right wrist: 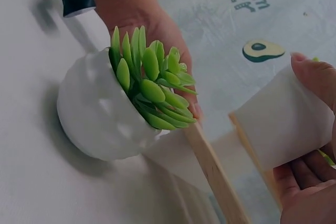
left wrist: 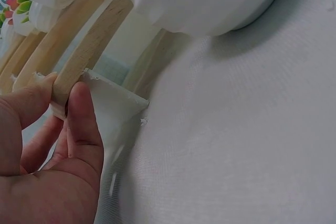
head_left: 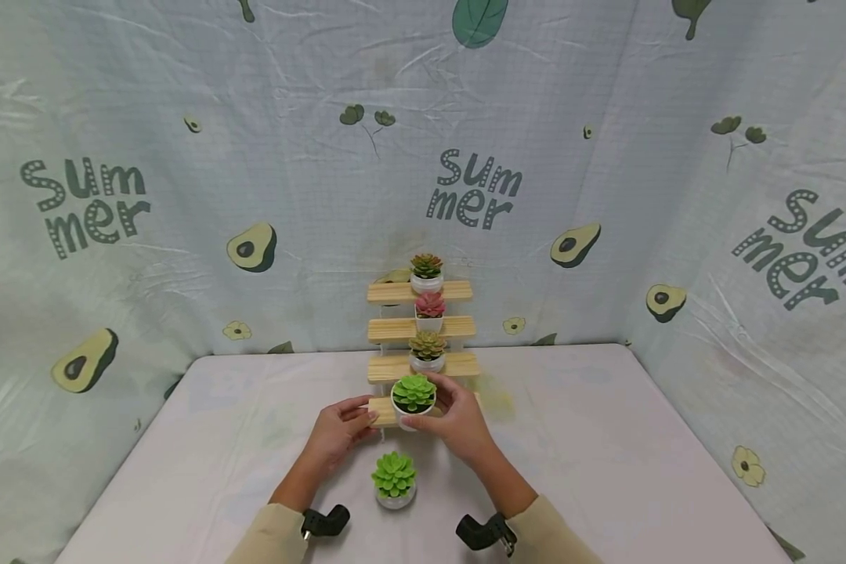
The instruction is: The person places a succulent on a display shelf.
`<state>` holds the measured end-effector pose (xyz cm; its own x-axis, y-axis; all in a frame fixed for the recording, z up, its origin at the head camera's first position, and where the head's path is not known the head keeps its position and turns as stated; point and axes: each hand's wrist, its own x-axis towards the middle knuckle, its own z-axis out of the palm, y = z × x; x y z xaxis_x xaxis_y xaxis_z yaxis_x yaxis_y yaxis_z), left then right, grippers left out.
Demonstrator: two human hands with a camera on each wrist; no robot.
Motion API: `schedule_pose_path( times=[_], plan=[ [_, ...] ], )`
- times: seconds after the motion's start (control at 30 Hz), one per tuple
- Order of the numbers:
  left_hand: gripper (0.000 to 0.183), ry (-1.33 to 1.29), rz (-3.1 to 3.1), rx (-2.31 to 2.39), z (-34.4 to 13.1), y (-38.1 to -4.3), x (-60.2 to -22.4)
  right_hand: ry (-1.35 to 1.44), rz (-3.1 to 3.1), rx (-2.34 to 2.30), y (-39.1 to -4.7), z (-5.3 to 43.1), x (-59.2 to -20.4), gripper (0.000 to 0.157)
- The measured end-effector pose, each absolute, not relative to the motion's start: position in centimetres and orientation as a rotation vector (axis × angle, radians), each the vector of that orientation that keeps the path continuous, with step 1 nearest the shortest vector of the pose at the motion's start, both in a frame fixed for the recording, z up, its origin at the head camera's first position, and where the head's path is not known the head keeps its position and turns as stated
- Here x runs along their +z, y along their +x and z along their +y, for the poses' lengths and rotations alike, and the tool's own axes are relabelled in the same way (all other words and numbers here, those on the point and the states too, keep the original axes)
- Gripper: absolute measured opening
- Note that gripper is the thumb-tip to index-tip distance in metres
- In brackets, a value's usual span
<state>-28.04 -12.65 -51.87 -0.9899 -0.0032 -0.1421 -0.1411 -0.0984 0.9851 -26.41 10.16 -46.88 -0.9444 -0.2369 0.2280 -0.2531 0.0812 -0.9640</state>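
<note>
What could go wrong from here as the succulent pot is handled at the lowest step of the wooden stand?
The right hand holds the pot at the narrow bottom step; set off-centre, it could tip off. The left hand pinches that step's end, so a nudge might shake the three pots above. The loose pot sits near both wrists.

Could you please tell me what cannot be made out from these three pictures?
- Head view: whether the green succulent pot sits on the lowest shelf or is lifted; the right hand covers its base.
- Left wrist view: the left hand is cut off by the frame edge; the pot above is blurred and cropped.
- Right wrist view: the held pot's plant is outside the frame.
</note>
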Motion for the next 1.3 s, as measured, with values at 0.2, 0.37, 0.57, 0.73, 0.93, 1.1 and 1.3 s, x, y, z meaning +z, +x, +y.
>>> schedule_pose_path(
  times=[0.2,0.37,0.57,0.73,0.93,1.1,1.3],
  plan=[
    [0.041,-0.166,2.041,2.251,-12.7,-27.9,-51.9,0.552,-2.301,2.041,-26.8,9.5,-47.0,0.077],
    [0.042,-0.151,2.038,2.251,-12.8,-28.0,-51.8,0.532,-2.315,2.009,-27.2,9.1,-47.3,0.077],
    [0.042,-0.146,2.032,2.251,-12.8,-28.0,-51.7,0.515,-2.329,1.991,-27.4,8.6,-47.4,0.077],
    [0.042,-0.152,2.022,2.258,-12.8,-28.0,-51.7,0.471,-2.346,1.989,-27.8,8.3,-47.6,0.076],
    [0.042,-0.136,2.022,2.254,-12.9,-28.0,-51.7,0.468,-2.336,1.998,-28.3,7.7,-47.7,0.071],
    [0.043,-0.137,2.011,2.254,-13.1,-28.0,-51.8,0.456,-2.349,1.997,-28.3,7.2,-47.8,0.071],
    [0.044,-0.120,1.993,2.253,-13.1,-28.2,-51.9,0.468,-2.343,1.954,-28.1,6.8,-48.1,0.072]
  ],
)
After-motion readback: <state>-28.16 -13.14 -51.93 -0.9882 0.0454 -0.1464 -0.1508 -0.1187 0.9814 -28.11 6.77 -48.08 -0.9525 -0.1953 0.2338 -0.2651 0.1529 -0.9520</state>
